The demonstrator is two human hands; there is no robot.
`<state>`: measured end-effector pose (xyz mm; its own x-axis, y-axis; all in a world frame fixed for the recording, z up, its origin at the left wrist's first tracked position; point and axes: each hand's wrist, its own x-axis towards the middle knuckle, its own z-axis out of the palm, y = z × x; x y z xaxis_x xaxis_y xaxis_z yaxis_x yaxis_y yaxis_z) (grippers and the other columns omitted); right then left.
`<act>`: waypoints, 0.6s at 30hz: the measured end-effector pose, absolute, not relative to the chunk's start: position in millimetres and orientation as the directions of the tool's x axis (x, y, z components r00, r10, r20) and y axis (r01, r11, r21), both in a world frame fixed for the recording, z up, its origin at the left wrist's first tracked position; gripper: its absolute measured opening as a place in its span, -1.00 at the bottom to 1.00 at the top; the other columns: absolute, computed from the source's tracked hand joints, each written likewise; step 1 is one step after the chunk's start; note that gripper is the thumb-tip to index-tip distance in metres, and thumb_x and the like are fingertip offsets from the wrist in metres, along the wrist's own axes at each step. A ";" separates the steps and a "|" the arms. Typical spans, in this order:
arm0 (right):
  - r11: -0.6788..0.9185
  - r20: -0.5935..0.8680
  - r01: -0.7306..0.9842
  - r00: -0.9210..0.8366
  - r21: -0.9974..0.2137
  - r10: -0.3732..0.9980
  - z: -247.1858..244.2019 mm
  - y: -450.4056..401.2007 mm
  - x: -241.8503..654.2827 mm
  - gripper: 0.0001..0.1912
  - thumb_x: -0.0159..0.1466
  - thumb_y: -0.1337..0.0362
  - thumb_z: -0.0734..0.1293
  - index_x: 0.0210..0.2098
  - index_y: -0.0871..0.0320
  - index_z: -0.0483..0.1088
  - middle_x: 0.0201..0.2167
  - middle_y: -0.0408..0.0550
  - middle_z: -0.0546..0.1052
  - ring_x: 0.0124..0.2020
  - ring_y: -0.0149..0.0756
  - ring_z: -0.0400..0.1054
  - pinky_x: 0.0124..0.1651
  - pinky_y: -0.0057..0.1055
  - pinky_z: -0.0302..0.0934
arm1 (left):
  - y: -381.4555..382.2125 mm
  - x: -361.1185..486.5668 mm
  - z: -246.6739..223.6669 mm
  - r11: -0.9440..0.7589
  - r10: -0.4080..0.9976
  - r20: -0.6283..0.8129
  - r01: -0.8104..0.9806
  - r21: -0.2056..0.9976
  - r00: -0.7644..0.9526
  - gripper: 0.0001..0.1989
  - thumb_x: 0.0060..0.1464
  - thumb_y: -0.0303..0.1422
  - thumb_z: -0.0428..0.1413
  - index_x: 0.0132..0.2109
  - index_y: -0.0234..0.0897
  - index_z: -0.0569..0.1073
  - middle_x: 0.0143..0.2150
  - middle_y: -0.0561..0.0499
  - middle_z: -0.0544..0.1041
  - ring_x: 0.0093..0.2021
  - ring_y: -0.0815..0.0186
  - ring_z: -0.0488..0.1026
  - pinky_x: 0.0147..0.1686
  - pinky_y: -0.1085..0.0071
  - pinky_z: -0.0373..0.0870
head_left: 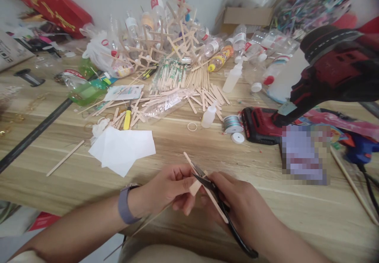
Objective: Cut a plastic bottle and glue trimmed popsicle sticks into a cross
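My left hand (168, 186) pinches wooden craft sticks that cross each other. One long craft stick (218, 207) runs diagonally between my hands, and a short piece of stick (194, 187) shows at my left thumb. A thin bamboo skewer (137, 229) extends from beneath my left hand toward the lower left. My right hand (247, 200) is wrapped round black-handled scissors (242, 243). Their blades are at the crossing of the sticks, close to my left fingertips; whether they touch the wood I cannot tell.
White paper sheets (122, 150) and a loose craft stick (65, 158) lie to the left. Behind are a yellow-handled screwdriver (127, 119), glue bottles (209, 115), a wire spool (232, 124), many sticks and plastic bottles. A red-and-black power tool (263, 125) stands at right.
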<state>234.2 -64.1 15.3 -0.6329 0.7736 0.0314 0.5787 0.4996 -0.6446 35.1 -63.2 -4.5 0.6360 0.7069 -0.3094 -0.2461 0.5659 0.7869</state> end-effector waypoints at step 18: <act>0.472 -0.063 0.612 -0.649 -0.635 0.758 7.0 -66.8 237.9 -0.93 0.26 0.39 0.19 -0.31 0.14 0.29 -0.45 -0.01 0.56 -0.52 -0.28 0.45 -0.47 -0.45 0.23 | -62.1 35.4 0.6 0.582 0.698 -0.369 -0.185 0.792 0.613 -0.61 0.07 -0.03 0.17 -0.32 -0.33 0.45 -0.69 0.12 0.36 -0.69 0.49 0.19 -0.70 0.55 -0.09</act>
<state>237.9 -66.8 7.0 -0.6491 0.7581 -0.0630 0.6123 0.4715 -0.6346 35.4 -62.1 0.6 0.6135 0.6980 -0.3694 -0.1851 0.5818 0.7920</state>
